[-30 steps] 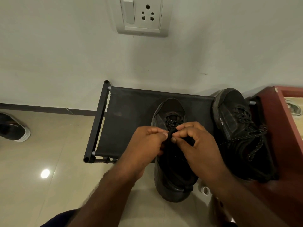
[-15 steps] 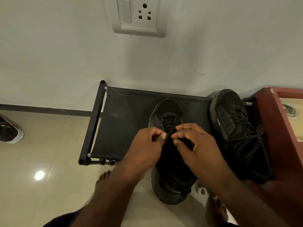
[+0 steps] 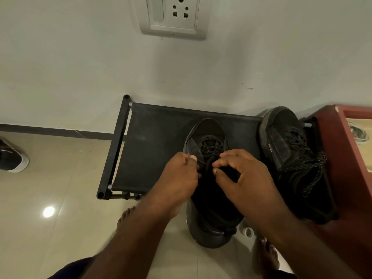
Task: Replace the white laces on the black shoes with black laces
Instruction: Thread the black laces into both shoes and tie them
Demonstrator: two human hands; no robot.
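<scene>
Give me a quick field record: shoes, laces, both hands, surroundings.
shoe: black, toe toward the wall, on rack, heel past its front edge
lace: black, speckled, crossed through the toe-end eyelets
left hand: fingers curled, pinching lace at the shoe's left side
right hand: thumb and forefinger pinching lace over the tongue
second shoe: rack's right end, laced in black
white laces: none in view
nearby: floor shoe far left; socket on the wall

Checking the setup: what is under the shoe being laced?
The shoe lies on the black fabric rack, heel past its front edge over the tiled floor. Whatever is directly beneath is hidden.
</scene>
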